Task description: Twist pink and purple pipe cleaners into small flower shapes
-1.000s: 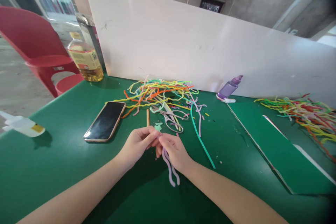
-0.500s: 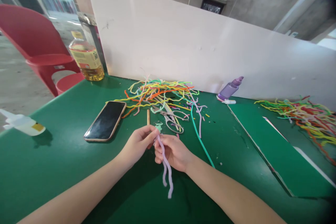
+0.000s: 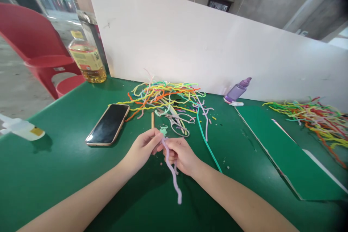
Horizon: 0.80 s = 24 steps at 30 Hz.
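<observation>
My left hand (image 3: 144,146) and my right hand (image 3: 181,155) meet low over the green table, their fingertips close together. Between them is a lilac pipe cleaner (image 3: 172,172), pinched by both hands. One long end of it hangs toward me, and a shorter end (image 3: 176,168) shows by my right fingers. Just past the left fingertips is a small pale green fuzzy piece (image 3: 163,131); whether it joins the lilac one I cannot tell. A thin wooden stick (image 3: 152,120) shows beyond my left hand, its near end hidden. Scissors (image 3: 179,123) lie beyond my hands.
Tangled coloured pipe cleaners (image 3: 165,94) lie behind the scissors, more (image 3: 323,123) at right. Around stand a phone (image 3: 108,125), a white squeeze bottle (image 3: 25,129), an oil bottle (image 3: 88,59), a purple bottle (image 3: 237,90) and a green board (image 3: 288,156). A white panel (image 3: 190,40) closes the back.
The longer lilac end has swung slightly right, and the shorter end has moved up toward my right fingers. Both hands stay together at nearly the same spot.
</observation>
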Motion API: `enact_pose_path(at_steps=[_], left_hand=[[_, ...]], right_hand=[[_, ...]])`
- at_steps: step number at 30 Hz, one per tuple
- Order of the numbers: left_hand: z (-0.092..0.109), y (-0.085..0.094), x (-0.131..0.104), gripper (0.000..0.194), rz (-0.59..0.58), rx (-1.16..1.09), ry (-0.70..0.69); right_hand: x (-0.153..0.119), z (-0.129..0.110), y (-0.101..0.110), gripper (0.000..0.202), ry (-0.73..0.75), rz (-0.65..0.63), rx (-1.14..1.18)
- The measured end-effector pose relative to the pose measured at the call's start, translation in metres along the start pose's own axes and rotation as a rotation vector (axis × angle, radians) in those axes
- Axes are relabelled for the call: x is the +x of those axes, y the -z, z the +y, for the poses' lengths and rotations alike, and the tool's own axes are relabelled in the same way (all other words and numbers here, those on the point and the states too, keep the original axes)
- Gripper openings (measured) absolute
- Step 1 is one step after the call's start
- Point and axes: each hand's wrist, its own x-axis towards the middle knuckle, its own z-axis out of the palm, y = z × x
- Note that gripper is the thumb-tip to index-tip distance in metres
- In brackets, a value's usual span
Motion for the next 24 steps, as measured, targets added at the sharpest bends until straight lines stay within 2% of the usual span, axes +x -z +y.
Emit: enact_pose_path(at_steps=[5,10,12,15,19,24], left_hand=[[-0.0026,0.0001,0.0008,0.028,0.021,-0.038,0.029],[-0.0033,0.0017,0.0010,0.027,0.056,0.025,0.047],[-0.0024,0.0016,0.0005,0.027,0.055,0.038,0.049],[-0.0014,0.0015,0.0002,0.026,0.058,0.046,0.052],[-0.0027,0.0020,0.0004,0.026,0.053,0.015,0.057],[-0.0063,0.0013,-0.0001,0.027,-0.042,-0.185,0.123]], right_hand=[[0.0010,0.0027,0.0019,0.026,-0.011,-0.016,-0.012],[-0.0031,0.0042,0.0022,0.028,0.131,0.060,-0.443],[-0.0051,0.0039,0.0016,0.036,0.172,0.082,-0.531],[-0.0060,0.0029,0.0010,0.042,0.178,0.083,-0.514],[-0.0050,0.0012,0.0019,0.041,0.126,0.008,-0.449],[-0.0042,0.0024,0.0034,0.042,0.088,-0.035,-0.379]])
